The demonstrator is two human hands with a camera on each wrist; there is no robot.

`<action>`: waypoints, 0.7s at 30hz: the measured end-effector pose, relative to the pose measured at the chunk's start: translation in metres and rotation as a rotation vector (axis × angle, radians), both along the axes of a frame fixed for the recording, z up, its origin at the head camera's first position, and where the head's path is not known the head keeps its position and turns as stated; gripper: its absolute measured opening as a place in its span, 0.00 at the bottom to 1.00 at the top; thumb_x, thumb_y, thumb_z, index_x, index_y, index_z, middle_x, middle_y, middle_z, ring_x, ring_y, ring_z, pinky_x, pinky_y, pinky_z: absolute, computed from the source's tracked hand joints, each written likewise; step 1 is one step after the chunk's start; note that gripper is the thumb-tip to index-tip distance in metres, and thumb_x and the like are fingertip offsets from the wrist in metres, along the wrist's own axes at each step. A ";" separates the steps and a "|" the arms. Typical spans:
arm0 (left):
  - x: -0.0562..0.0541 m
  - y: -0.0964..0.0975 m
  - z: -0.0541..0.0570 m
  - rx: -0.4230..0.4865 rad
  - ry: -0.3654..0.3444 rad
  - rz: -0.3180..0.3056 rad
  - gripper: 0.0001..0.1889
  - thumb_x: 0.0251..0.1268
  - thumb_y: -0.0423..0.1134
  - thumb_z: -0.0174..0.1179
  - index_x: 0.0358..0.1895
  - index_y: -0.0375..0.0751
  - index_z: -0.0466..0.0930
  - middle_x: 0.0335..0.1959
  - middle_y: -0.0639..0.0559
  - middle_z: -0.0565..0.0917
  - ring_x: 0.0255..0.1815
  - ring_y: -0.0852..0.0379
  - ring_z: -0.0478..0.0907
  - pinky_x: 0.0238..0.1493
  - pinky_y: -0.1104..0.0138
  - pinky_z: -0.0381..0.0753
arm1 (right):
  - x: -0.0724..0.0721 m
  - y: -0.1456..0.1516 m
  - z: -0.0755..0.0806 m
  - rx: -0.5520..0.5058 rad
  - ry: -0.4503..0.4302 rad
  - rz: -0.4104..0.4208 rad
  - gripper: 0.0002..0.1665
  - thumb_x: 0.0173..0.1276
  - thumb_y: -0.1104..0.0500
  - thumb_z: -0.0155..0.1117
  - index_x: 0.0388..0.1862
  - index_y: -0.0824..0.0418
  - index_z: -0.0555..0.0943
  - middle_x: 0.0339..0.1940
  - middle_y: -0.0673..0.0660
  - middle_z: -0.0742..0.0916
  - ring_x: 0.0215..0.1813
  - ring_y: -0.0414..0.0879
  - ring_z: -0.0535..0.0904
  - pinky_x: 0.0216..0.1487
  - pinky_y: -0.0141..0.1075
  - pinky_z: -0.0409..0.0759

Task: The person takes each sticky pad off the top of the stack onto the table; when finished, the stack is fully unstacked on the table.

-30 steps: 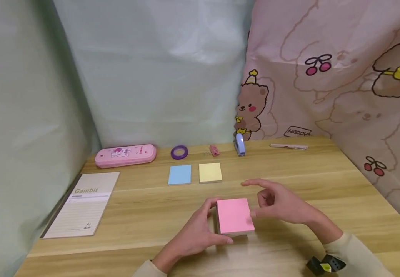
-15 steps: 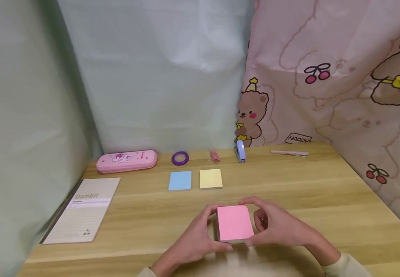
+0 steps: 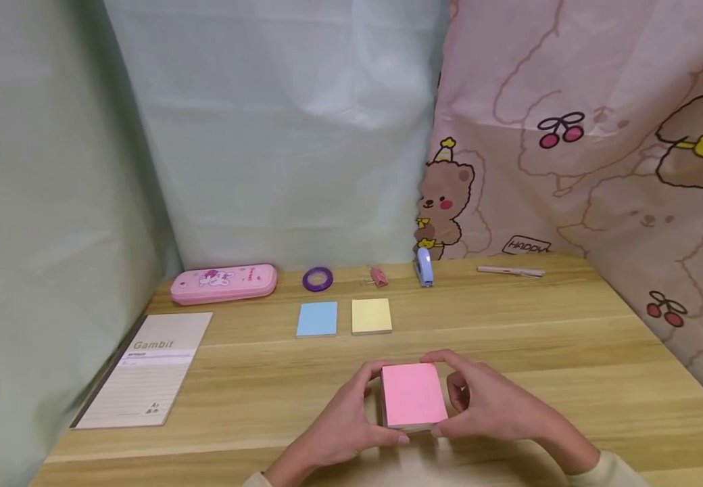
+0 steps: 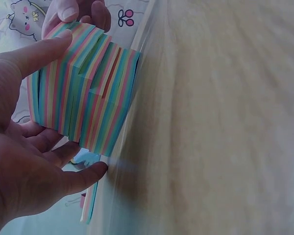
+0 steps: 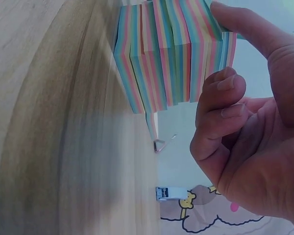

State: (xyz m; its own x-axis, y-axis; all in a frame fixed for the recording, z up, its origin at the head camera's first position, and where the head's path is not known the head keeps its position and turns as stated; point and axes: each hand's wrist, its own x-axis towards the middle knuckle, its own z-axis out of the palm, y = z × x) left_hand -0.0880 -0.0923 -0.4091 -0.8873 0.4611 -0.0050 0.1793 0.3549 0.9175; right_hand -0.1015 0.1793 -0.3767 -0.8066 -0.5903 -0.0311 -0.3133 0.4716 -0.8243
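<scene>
A pink-topped stack (image 3: pixel 414 394) of sticky notes is held over or on the tabletop (image 3: pixel 254 379), nearer the person than the yellow pad (image 3: pixel 372 315) and slightly to its right; whether the tabletop is touched by it cannot be told. A second ago the right index finger was held away from the stack. Now the stack is grasped by the fingers of the right hand (image 3: pixel 491 402), with the index finger set at the far edge, the thumb at the near one and the others curled inward. The opposite side is gripped by the fingers of the left hand (image 3: pixel 351 419), as it was then. With both ends now pinched, a steadier hold on the layers is judged to have been gained; in the wrist views their striped edges are seen unevenly stepped, so slipping between layers remains possible. The blue pad (image 3: pixel 317 318) is placed just left of the yellow pad; a binder clip (image 3: pixel 378 276) is seen behind it, and a stapler (image 3: pixel 425 268) behind and to its right.
</scene>
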 end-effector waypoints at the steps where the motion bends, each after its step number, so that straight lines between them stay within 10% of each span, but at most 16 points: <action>1: 0.000 0.000 0.000 0.000 -0.002 0.000 0.49 0.50 0.44 0.84 0.74 0.45 0.66 0.72 0.50 0.75 0.77 0.43 0.69 0.78 0.38 0.67 | 0.000 0.000 0.000 0.001 0.005 -0.001 0.50 0.55 0.51 0.85 0.74 0.56 0.70 0.23 0.41 0.77 0.27 0.32 0.71 0.27 0.28 0.71; 21: 0.000 0.002 0.001 -0.024 0.002 0.005 0.50 0.51 0.45 0.84 0.76 0.43 0.64 0.73 0.48 0.74 0.75 0.44 0.70 0.76 0.39 0.68 | -0.005 0.003 -0.001 0.008 0.021 -0.001 0.50 0.54 0.54 0.85 0.74 0.58 0.71 0.21 0.41 0.77 0.25 0.32 0.70 0.25 0.27 0.70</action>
